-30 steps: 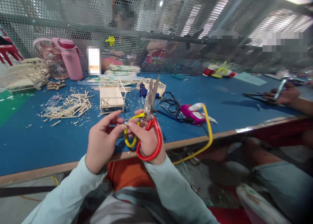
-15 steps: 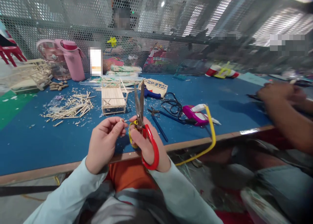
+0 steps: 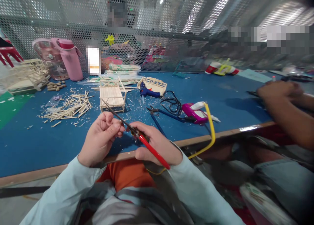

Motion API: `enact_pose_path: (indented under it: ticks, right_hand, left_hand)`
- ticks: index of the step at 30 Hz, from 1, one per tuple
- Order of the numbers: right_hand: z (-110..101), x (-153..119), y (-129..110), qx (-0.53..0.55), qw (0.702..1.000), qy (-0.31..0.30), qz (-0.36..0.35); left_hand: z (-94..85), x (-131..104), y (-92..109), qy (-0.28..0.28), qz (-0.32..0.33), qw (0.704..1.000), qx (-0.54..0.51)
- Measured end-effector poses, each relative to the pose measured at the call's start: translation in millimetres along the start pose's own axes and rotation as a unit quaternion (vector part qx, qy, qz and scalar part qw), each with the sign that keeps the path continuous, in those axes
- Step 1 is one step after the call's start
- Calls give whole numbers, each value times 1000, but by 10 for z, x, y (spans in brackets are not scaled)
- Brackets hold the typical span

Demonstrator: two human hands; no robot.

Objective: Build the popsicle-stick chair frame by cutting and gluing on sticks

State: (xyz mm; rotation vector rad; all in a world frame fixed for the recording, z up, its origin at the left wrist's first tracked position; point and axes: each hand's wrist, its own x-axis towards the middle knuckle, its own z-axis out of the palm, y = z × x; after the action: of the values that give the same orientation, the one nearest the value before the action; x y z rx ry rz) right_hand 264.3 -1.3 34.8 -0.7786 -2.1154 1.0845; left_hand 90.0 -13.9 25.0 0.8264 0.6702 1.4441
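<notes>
My left hand (image 3: 99, 140) is closed in a pinch just above the table's front edge. Whatever its fingertips hold is too small and hidden to name. My right hand (image 3: 160, 144) grips red-handled scissors (image 3: 154, 151), whose blades point up and left, passing close by the left fingertips. How far the blades are parted cannot be made out. Beyond my hands stands a small frame built of wooden sticks (image 3: 113, 100), like a miniature bed. A pile of cut sticks (image 3: 72, 108) lies to its left. Blue-handled pliers (image 3: 158, 115) rest to its right.
Behind the pliers lie a blue glue gun (image 3: 150, 93) with a black cord and a flat wooden piece (image 3: 157, 84). A purple-and-white device (image 3: 195, 113) has a yellow cable (image 3: 211, 126) over the edge. A pink bottle (image 3: 71, 61) stands back left. A co-worker's arm (image 3: 287, 103) reaches in from the right.
The scissors have swung from nearly upright to slanting left, their blades now near my left fingertips. My right hand has turned over with them. My left hand keeps its pinch, and the view shifted slightly.
</notes>
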Motion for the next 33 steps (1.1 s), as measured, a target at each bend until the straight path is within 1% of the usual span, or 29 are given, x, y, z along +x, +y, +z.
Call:
enact_pose_path:
  ticks: [5,9,11,14,16,17,18,20,22,24,27,29,30,31,32,33]
  right_hand:
    - [-34,-34,-70,32,999,-15,16]
    - [-14,-53,-74,25,1000,-5,18]
    - [10,-58,-61,9,1000,7,19]
    - [36,-73,-48,-9,999,17,30]
    - [25,-91,-47,-29,997,32,61]
    - [10,-101,-46,-48,994,48,90]
    - [-10,-108,-41,-79,986,70,127]
    - [-55,-110,-18,-168,955,110,217]
    - [-89,-78,26,-271,911,108,291]
    - [-101,-9,84,-363,871,83,322]
    - [-111,127,138,-489,816,47,304]
    - [-139,198,114,-545,789,24,281]
    - [-161,224,82,-565,782,19,262]
    - [-185,247,40,-574,783,21,237]
    - [-209,270,-7,-573,794,28,200]
    - [-230,301,-51,-558,815,35,153]
  left_hand:
    - [-36,28,36,-28,49,997,50]
    - [-70,23,89,-36,85,989,113]
    - [-74,15,109,-37,86,985,142]
    - [-78,9,114,-29,70,983,168]
    - [-97,8,100,-15,58,983,175]
    - [-113,5,90,-4,49,982,182]
    - [-133,1,80,8,36,980,194]
    - [-183,-16,61,33,7,974,224]
    - [-233,-36,45,46,-10,967,252]
    - [-272,-50,38,44,-10,962,267]
    - [-311,-39,58,25,5,957,288]
    - [-333,-12,93,7,16,946,325]
    - [-343,6,113,-2,23,935,353]
    - [-353,27,132,-12,30,923,383]
    - [-360,51,148,-22,39,910,412]
    - [-362,78,160,-34,48,898,436]
